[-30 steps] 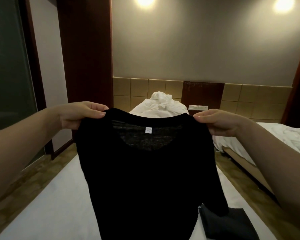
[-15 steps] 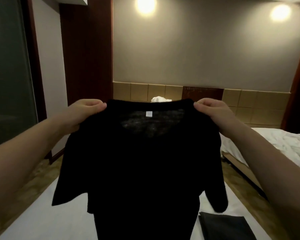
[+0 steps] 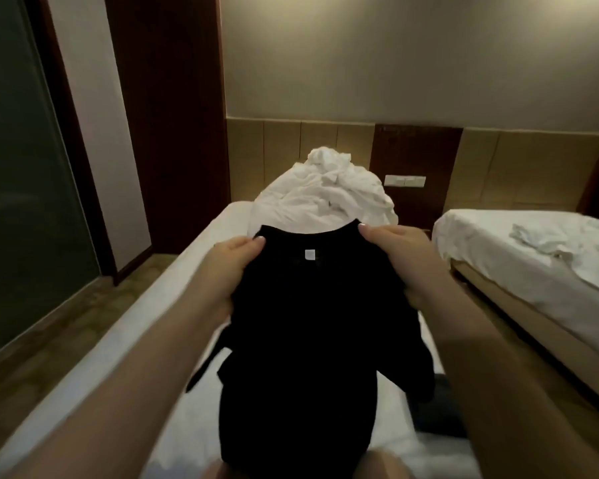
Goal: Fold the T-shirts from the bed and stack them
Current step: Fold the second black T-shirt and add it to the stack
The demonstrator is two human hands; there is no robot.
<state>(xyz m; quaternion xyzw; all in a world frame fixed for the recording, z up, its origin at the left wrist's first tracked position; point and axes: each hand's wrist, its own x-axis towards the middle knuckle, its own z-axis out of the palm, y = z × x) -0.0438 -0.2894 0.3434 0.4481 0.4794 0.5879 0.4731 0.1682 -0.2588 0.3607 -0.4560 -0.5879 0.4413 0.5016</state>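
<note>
Head view: the left hand and the right hand each grip one shoulder of the black T-shirt. It was held high a moment ago; now it hangs low over the bed, probably ready to lay flat for folding.

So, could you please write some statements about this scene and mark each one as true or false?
1. The left hand and the right hand both grip the black fabric T-shirt near its collar. True.
2. A small white label shows inside the collar. True.
3. The pile of crumpled white bedding lies on the floor. False: it sits at the head of the white bed.
4. The second bed on the right has no sheets. False: rumpled white sheets cover it.
</note>
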